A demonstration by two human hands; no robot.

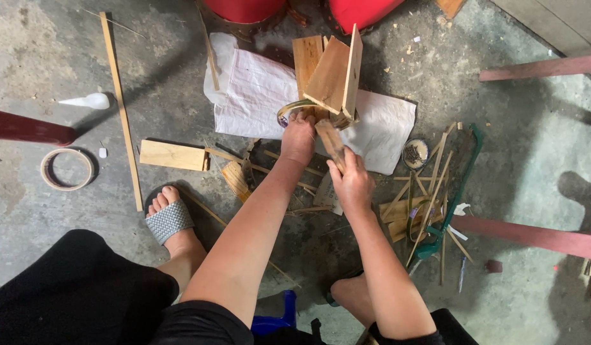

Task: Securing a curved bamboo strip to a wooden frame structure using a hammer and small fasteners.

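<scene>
My left hand (298, 137) grips the base of a small wooden structure (330, 73) made of flat boards set at angles, with a curved bamboo strip at its foot. My right hand (352, 182) holds a narrow wooden piece (330, 142) and presses it against the lower side of that structure. The structure stands over a white cloth (257, 96) spread on the concrete floor.
A wood block (173, 155), a long thin slat (121, 108), a tape ring (67, 168) and a white glue bottle (88, 101) lie at left. Bamboo sticks (423, 198), a green-framed saw (458, 188) and a round tin of nails (415, 153) lie at right. My sandalled foot (171, 220) rests below.
</scene>
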